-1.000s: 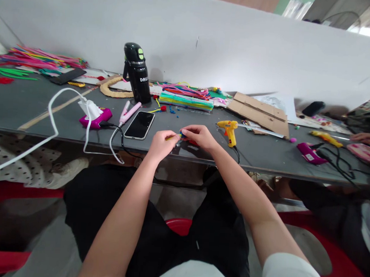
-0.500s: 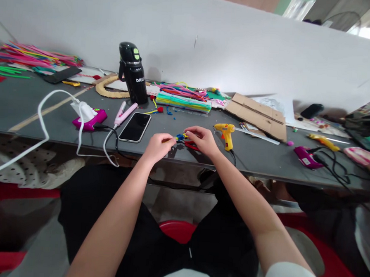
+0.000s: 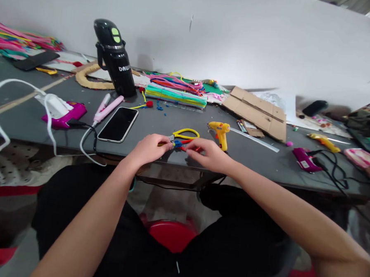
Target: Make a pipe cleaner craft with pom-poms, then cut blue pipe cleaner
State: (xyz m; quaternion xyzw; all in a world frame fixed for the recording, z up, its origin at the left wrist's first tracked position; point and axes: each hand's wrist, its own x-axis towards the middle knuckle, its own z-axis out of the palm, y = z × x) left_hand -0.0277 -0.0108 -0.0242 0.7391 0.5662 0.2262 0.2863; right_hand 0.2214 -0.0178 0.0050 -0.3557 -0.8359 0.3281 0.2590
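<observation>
My left hand is closed in a pinch on a small blue and yellow fuzzy-stem piece just above the table's front edge. From the right, my right hand has its thumb and fingers pressed together at the other end of this piece, where a bit of red shows. Exactly what its fingertips grip is too small to tell. Right behind the hands lies a cutting tool with a yellow looped handle, its metal end partly hidden by my left fingers.
A yellow glue gun lies to the right, near cardboard. On the left are a phone, a pink hair straightener, a purple power socket with cables, and a black bottle. Fuzzy-stem bundles lie behind.
My right hand has shifted lower and nearer the front edge, uncovering the yellow looped handle. The left hand keeps its pinch on the blue and yellow piece. The camera view has turned slightly.
</observation>
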